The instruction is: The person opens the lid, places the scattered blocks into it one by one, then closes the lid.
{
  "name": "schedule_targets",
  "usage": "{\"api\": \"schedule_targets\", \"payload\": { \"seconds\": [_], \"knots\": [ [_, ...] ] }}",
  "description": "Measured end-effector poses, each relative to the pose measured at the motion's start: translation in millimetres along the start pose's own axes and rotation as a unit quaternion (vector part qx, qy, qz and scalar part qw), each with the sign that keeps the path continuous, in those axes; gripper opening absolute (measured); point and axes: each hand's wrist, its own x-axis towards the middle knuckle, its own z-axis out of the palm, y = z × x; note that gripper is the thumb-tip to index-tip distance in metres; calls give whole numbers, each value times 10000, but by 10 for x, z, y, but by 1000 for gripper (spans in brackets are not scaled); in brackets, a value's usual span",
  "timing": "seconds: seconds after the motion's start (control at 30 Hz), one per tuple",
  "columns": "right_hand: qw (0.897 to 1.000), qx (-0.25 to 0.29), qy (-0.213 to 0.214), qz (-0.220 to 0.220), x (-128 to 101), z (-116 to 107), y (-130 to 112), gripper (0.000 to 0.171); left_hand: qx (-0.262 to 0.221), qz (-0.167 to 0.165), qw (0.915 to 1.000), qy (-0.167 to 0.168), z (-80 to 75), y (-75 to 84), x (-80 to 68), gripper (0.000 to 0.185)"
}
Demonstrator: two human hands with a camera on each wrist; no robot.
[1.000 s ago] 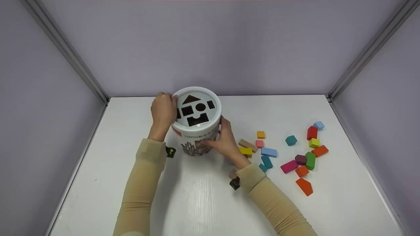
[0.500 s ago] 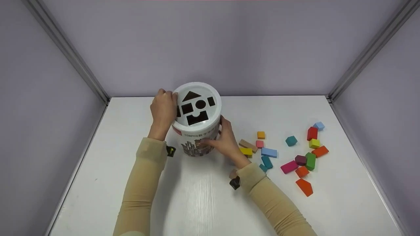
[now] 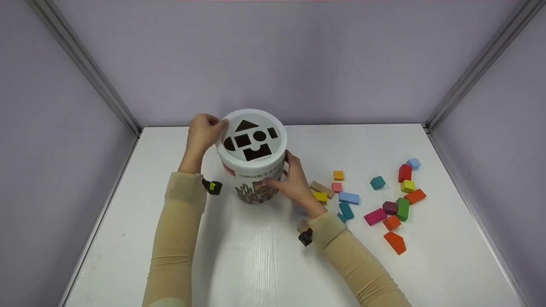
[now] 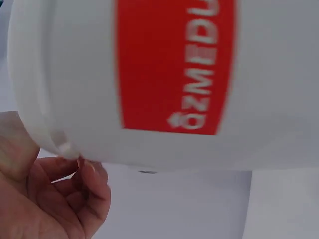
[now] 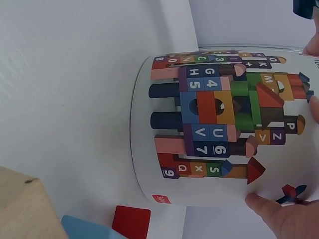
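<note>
Both hands (image 3: 202, 132) grip white bucket (image 3: 254, 170), shape-cutout lid (image 3: 251, 136) on

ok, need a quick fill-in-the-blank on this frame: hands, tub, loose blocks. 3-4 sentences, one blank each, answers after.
1. The left hand grips the rim of the tub's white ____, which has shape cut-outs.
2. The right hand holds the printed side of the white tub, which stands on the ____.
3. The cut-out nearest the back wall is a ____.
4. The loose coloured blocks lie on the person's ____ side.

Missing words: lid; table; triangle; right
</note>
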Motion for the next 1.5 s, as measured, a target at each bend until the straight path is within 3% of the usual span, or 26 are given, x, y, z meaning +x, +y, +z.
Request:
{"api": "schedule_targets", "payload": {
  "seconds": [0.1,0.23,0.4,0.53,0.7,0.8,0.9,1.0,1.1,1.3,1.5],
  "knots": [
    [10000,8,-15,14,3,-8,1,108,-821,-259,9954,-431,-86,19,16,41],
    [10000,-18,-16,93,4,-14,2,107,-1779,-614,9779,-910,-170,48,10,45],
    [9999,-22,15,165,-3,-23,0,107,-2579,-657,9584,-1031,-216,115,-20,43],
    [9998,-45,42,215,-11,-29,-10,106,-3276,-623,9408,-614,-246,192,-40,38],
    [9994,-120,34,323,-19,-23,-38,105,-3880,-495,9195,396,-345,253,-56,32],
    [9992,-172,5,353,-22,-23,-47,104,-3887,-258,9150,1052,-417,194,-57,28],
    [9993,-209,-9,314,-23,-17,-43,102,-3202,71,9314,1729,-470,46,-47,23],
    [9995,-176,-1,244,-26,-7,-41,101,-2065,264,9515,2263,-484,-161,-39,20],
    [9997,-112,1,203,-31,7,-35,102,-969,218,9608,2587,-456,-383,-67,21],
    [9998,-102,33,169,-34,25,-19,104,607,-27,9591,2764,-328,-794,-173,20],
    [9998,-90,50,185,-42,33,3,105,1407,15,9529,2686,-225,-1163,-274,14]
  ]
}}
